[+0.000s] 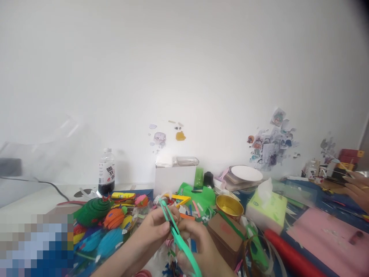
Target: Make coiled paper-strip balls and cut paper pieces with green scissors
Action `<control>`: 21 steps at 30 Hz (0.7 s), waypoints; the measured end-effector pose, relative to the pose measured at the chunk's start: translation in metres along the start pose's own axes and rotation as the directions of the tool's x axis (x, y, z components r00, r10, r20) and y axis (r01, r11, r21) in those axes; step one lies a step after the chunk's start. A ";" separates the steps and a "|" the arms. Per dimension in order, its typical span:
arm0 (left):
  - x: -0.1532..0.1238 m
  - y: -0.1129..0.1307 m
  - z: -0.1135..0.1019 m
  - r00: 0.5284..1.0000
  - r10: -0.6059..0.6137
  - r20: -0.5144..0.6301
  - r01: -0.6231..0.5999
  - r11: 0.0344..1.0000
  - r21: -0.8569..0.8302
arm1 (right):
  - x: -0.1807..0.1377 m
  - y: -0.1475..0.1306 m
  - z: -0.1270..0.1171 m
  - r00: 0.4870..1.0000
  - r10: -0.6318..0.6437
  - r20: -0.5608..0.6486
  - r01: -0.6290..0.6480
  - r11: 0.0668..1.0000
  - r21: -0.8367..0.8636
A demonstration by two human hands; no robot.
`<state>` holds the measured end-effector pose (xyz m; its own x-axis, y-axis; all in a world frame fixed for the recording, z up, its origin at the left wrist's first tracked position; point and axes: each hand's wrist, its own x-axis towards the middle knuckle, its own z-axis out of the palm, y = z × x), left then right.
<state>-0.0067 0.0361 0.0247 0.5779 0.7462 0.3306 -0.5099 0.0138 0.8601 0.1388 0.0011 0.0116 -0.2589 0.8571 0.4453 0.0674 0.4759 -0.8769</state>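
Mint-green scissors (181, 243) sit in my right hand (203, 242), whose fingers are curled round the handles. Their blades point up and to the left, passing just in front of my left hand (154, 227). My left hand is closed in a pinch beside the blades; whatever is between its fingertips is too small or hidden to name. Around both hands lies a heap of craft scraps, with a green coiled piece (93, 211), an orange coiled piece (114, 218) and blue rounded pieces (111, 242) to the left.
A bottle of dark liquid (106, 173) stands at the back left, near a white box (174, 179). To the right are a gold tin (230, 207), a brown box (226, 234), a tissue pack (266, 211), a red roll (288, 252) and pink sheets (331, 238). Another person's hand (357, 188) shows far right.
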 end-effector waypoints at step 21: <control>0.000 -0.003 -0.001 0.995 0.077 -0.061 -0.078 0.997 -0.026 | 0.000 0.001 -0.001 0.997 -0.039 0.069 0.036 0.999 0.040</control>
<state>-0.0056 0.0366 0.0222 0.4972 0.7841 0.3714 -0.5701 -0.0274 0.8211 0.1400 0.0018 0.0106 -0.3274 0.8224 0.4652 0.0192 0.4980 -0.8670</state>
